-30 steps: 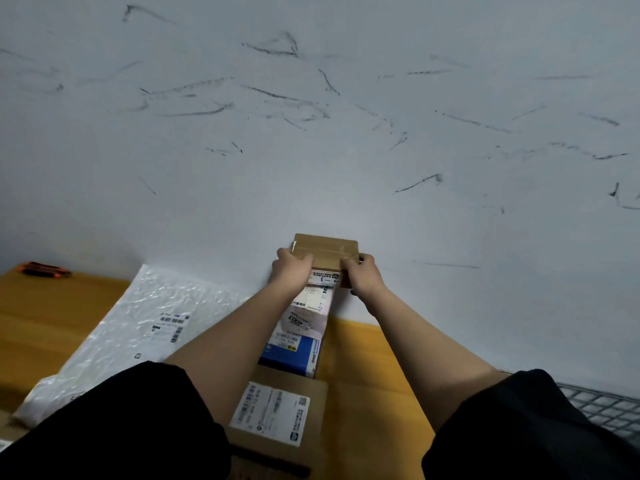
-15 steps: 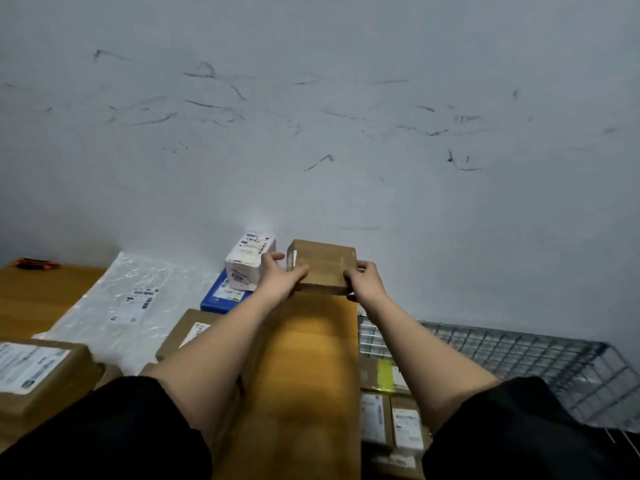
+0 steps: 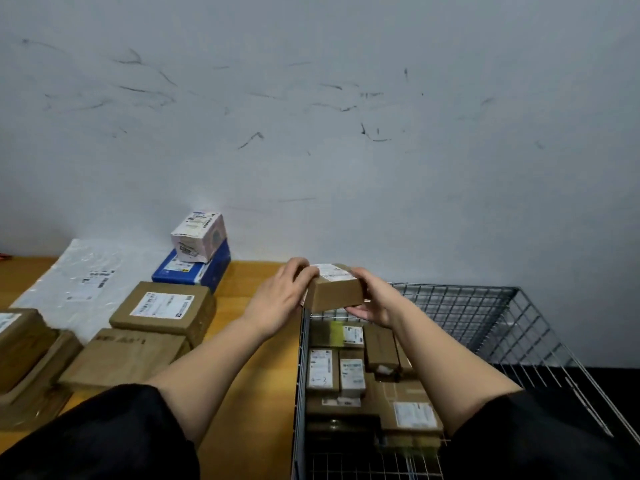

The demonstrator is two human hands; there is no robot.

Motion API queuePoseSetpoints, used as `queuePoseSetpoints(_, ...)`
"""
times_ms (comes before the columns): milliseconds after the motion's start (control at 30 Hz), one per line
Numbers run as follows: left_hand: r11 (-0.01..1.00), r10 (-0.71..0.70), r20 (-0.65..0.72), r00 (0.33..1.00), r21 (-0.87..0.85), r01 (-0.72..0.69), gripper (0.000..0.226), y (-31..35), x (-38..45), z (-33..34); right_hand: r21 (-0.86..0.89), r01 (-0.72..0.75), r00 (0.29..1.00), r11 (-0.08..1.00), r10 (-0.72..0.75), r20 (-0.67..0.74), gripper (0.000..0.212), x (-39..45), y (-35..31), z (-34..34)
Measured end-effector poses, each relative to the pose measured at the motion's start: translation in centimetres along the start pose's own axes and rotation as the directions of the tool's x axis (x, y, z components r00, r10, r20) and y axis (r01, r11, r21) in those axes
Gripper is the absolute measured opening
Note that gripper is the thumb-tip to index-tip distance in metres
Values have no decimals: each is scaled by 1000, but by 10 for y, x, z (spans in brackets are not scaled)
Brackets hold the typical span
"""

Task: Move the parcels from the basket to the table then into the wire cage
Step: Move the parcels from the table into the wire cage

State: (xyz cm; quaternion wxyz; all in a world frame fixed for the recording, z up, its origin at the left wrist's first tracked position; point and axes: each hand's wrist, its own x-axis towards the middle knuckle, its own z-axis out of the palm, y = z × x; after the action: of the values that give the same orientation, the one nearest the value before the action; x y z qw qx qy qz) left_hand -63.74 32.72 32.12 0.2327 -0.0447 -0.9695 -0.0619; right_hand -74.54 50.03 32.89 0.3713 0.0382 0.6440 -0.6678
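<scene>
A small brown cardboard parcel (image 3: 335, 288) is held in the air between both hands; the left hand (image 3: 282, 296) is laid against its left end, fingers curled over the top edge; the right hand (image 3: 371, 299) is cupped round the right end, thumb over the top and fingers tucked beneath; the grip is shared by the two. A white label is seen on the parcel's upper face, tilted slightly towards the wall. The parcel is carried just above the near-left corner of the wire cage (image 3: 485, 317), right at the line where the cage meets the wooden table (image 3: 249, 375); neither is touched by it.

Inside the cage, below the hands, a layer of packed boxes (image 3: 349, 372) is seen, most of them brown with white labels, set close together along the cage's left side; the cage's far and right portions are shown as bare grid.

To the left, on the table, a blue box (image 3: 194, 270) is stood against the wall with a white and pink box (image 3: 198, 241) stacked on top; nearer, a labelled brown parcel (image 3: 162, 311) is rested partly on a flat brown carton (image 3: 124, 358); further left a white plastic mailer bag (image 3: 86, 282) is spread flat; more brown boxes (image 3: 24, 344) are cut off by the left edge. Dark sleeves (image 3: 104, 438) are seen at the bottom of the view; a scuffed grey wall (image 3: 311, 133) is seen behind everything.
</scene>
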Motion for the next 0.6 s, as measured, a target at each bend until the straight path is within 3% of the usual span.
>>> queuePoseSetpoints(100,996,-81,2,997,-38,81,78,13,6,10,49,66,994,997,-61,-90,30,-1,2,-12)
queuePoseSetpoints(167,937,-289,78,954,-180,299,82,13,13,22,121,136,977,983,-113,-179,41,2,3,-19)
queuePoseSetpoints(200,855,-390,171,905,-298,424,80,13,17,26,149,176,963,973,-140,-229,44,2,3,-23)
queuePoseSetpoints(233,711,-461,290,838,-445,545,72,15,19,30,146,208,948,967,-162,-275,46,2,5,-26)
queuePoseSetpoints(300,264,-489,539,686,-658,705,46,20,25,33,101,222,930,970,-179,-319,48,-1,10,-31)
queuePoseSetpoints(333,62,-456,640,619,-671,739,39,22,26,35,82,216,928,973,-178,-326,49,-1,13,-31)
queuePoseSetpoints(367,-55,-411,702,581,-656,753,40,23,27,37,71,211,927,975,-176,-331,50,-1,16,-29)
queuePoseSetpoints(467,-141,-313,765,563,-624,769,49,29,28,45,95,202,927,975,-159,-339,50,-1,28,-28)
queuePoseSetpoints(600,-164,-269,804,530,-581,797,59,40,28,63,83,168,921,982,-127,-368,49,-1,47,-43)
